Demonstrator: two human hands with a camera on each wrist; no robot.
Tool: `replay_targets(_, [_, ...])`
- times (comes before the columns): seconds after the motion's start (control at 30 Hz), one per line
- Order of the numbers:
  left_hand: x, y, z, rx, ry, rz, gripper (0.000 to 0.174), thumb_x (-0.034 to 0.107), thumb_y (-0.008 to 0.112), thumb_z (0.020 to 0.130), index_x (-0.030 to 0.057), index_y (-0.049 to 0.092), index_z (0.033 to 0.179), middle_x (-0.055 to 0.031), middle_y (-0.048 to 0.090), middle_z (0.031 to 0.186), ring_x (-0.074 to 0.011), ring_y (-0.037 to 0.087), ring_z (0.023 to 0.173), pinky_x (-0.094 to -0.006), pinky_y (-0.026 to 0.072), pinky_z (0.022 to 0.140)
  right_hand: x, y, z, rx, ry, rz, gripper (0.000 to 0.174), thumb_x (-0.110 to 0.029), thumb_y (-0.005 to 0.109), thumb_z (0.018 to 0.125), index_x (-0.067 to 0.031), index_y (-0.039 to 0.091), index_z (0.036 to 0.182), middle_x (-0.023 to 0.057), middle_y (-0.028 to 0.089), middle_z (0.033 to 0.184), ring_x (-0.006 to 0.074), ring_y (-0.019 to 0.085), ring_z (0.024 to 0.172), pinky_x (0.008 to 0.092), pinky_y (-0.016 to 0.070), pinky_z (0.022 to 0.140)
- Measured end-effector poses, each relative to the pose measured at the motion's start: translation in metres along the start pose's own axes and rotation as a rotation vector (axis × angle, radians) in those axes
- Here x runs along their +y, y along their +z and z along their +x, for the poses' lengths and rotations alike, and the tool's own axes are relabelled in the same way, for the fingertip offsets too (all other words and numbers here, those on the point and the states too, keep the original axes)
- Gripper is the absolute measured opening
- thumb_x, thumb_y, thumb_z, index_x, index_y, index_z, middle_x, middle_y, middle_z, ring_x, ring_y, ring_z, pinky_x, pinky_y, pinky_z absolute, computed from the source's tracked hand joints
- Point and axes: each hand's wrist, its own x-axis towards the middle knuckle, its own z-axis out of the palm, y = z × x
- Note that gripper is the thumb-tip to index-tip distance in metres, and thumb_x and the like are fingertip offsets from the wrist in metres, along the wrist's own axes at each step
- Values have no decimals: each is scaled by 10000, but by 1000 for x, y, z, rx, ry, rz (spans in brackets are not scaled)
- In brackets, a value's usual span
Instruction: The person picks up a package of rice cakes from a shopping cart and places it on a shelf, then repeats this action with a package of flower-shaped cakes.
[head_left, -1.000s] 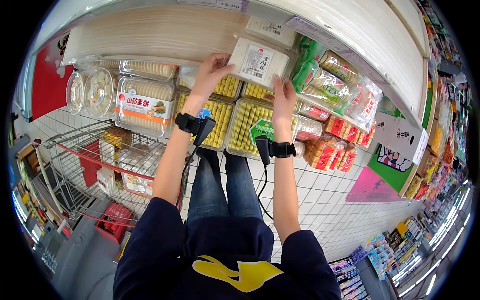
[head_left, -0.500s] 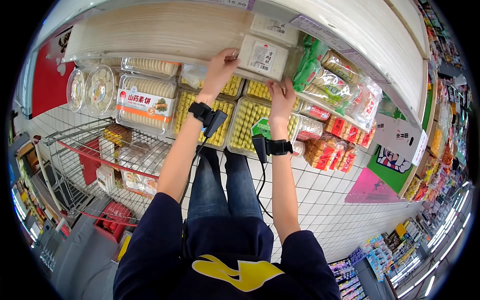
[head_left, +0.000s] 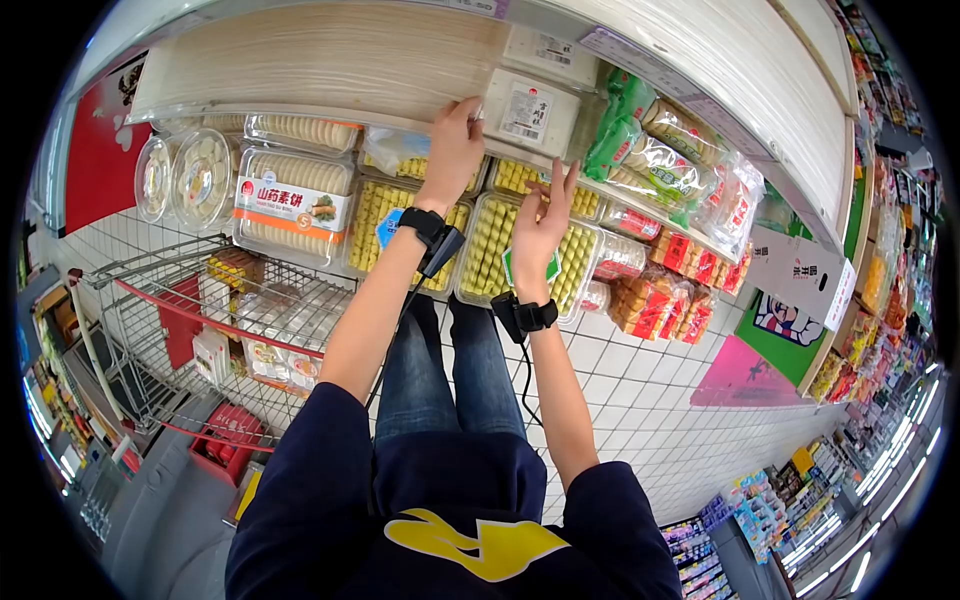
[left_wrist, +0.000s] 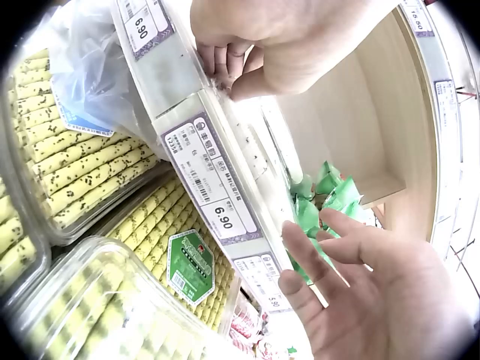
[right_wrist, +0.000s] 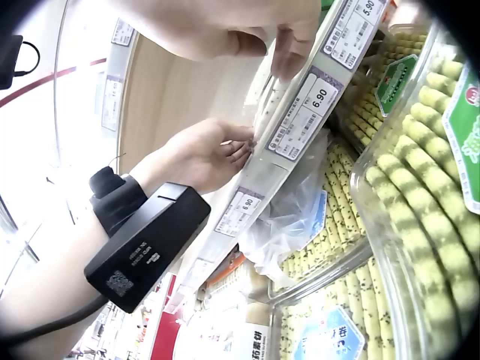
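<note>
A flat white package [head_left: 530, 112] with a printed label lies on the shelf, behind the front lip. My left hand [head_left: 452, 160] is at its left corner; in the left wrist view the left hand [left_wrist: 289, 41] has curled fingers and thumb pinching the package's clear wrapping. My right hand [head_left: 541, 225] stands open in front of the shelf edge, fingers spread and bent slightly, above a clear box of yellow rolls [head_left: 487, 250]. The right wrist view shows the left hand [right_wrist: 199, 156] at the package's end and the right hand [right_wrist: 225, 26] near its front side.
Another white package [head_left: 550, 55] lies behind, with green-wrapped packs [head_left: 612, 130] to the right. Price tags [left_wrist: 210, 180] line the shelf lip. Boxed biscuits [head_left: 292, 205] sit lower left, above a wire shopping cart [head_left: 215, 330]. Red-wrapped packs [head_left: 650, 305] are at the right.
The white package moved slightly back and right, settling on the shelf. My right hand let go of its front edge and drew down and left; my left hand moved right, staying at the corner.
</note>
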Motion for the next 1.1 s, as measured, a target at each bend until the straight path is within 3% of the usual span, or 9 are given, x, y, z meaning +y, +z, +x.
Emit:
replay_targets(0.13, [-3,3,-1,25,48,-20,275,-29,537,804,-13,576,1076,-174,566,925,-339,512,847,-415,423,772,5,-6,13,-107,50,-137,602,22,452,874,-31,247,1438,176,212,1508,209,631,895,279,482,666])
replay_targets(0.3, [-6,0,-1,-37,5,-122,284,-16,557,802,-10,592,1084,-169,577,951,-319,495,895,-408,424,781,4,-11,14,-133,-70,-520,662,-52,495,840,-25,211,1437,123,218,1510,355,619,712,399,494,582])
replay_targets(0.47, [-14,-4,0,-97,71,-17,336,28,563,850,45,565,1186,-154,574,1057,-277,556,932,-362,471,805,3,-6,10,-134,-50,-622,726,-71,517,812,-22,165,1446,126,193,1516,369,619,673,409,494,547])
replay_targets(0.57, [-11,-4,-4,-23,201,101,356,41,548,853,39,543,1209,-160,558,1148,-312,501,1064,-384,399,967,-3,-4,7,-166,-6,-686,752,-76,523,809,-15,133,1449,121,154,1527,373,620,666,407,496,539])
replay_targets(0.67, [17,-25,-17,10,150,68,398,35,511,864,41,490,1261,-162,546,1193,-328,449,1186,-396,176,1139,-3,-2,10,-192,-2,-729,771,-82,527,810,-11,104,1451,120,122,1534,374,622,664,409,497,539])
replay_targets(0.77, [33,-54,-42,16,37,-186,385,40,492,890,48,482,1274,-148,553,1215,-289,463,1203,-386,232,1112,-7,-4,10,-229,31,-737,774,-92,536,813,-8,106,1451,127,129,1532,374,627,694,406,504,555])
replay_targets(0.9, [34,-93,-79,-29,-206,-562,337,87,471,939,21,482,1269,-118,578,1204,-187,529,1135,-309,382,979,19,-11,14,-91,-375,-588,651,-110,509,878,0,197,1439,186,225,1495,321,643,891,357,520,693])
replay_targets(0.97, [45,-122,-95,-8,-245,-602,324,98,477,946,9,487,1258,-105,607,1133,-170,561,1072,-296,406,949,-26,-23,0,-163,197,103,528,-107,445,933,-1,268,1419,182,363,1424,256,605,1015,341,510,775])
replay_targets(1.1, [51,-169,-131,87,-287,-593,312,82,487,940,10,499,1244,-90,618,1078,-157,565,1021,-297,413,932,-44,-16,-29,-9,123,301,439,-124,438,957,22,351,1362,150,485,1321,235,569,1074,354,464,881])
